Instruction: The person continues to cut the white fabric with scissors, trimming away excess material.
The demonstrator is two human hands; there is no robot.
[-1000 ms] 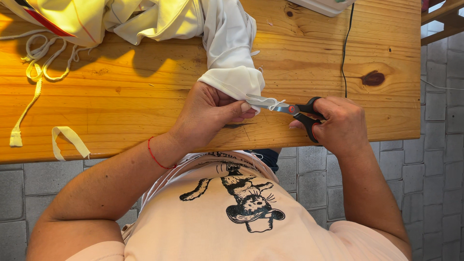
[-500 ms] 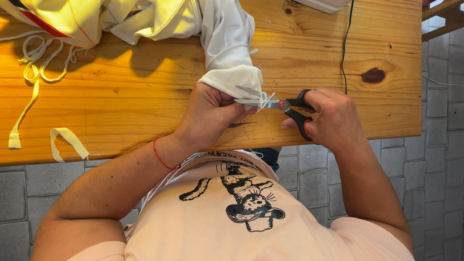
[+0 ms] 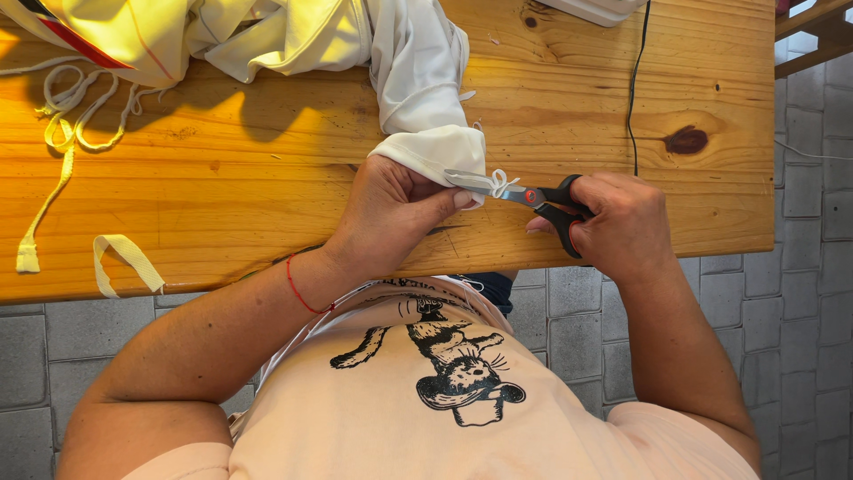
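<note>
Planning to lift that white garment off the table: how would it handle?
The white garment lies crumpled in soft folds, so it likely droops limply. Its end is pinched by the left hand, so it is probably light. Loose cords nearby might snag.

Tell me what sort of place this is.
Probably a small sewing or garment workshop, perhaps at home. On a wooden table lie white fabric and loose cream straps; the right hand holds scissors at the cloth edge pinched by the left hand.
</note>
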